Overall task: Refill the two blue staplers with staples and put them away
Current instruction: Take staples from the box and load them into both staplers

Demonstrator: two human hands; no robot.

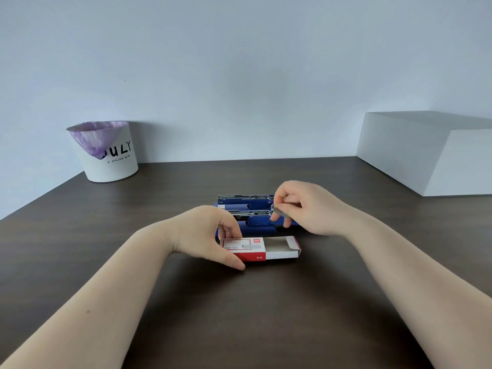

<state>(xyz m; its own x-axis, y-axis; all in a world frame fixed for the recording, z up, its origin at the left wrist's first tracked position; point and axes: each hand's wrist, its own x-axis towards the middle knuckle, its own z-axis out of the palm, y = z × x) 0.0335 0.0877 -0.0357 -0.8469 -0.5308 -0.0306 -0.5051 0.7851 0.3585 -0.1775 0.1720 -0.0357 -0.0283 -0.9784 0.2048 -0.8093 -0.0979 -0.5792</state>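
Two blue staplers lie side by side in the middle of the dark table, both with their metal staple channels showing: the far stapler (243,201) and the near stapler (255,222). In front of them lies a red and white staple box (246,249) with its inner tray (282,246) slid out to the right. My left hand (210,235) grips the box's left end. My right hand (303,206) hovers over the staplers' right ends, pinching a grey strip of staples (279,211) between thumb and fingers.
A white bin (106,153) with a purple liner stands at the back left by the wall. A large white box (426,153) sits at the back right. The table (239,315) stretches bare in front of the staple box.
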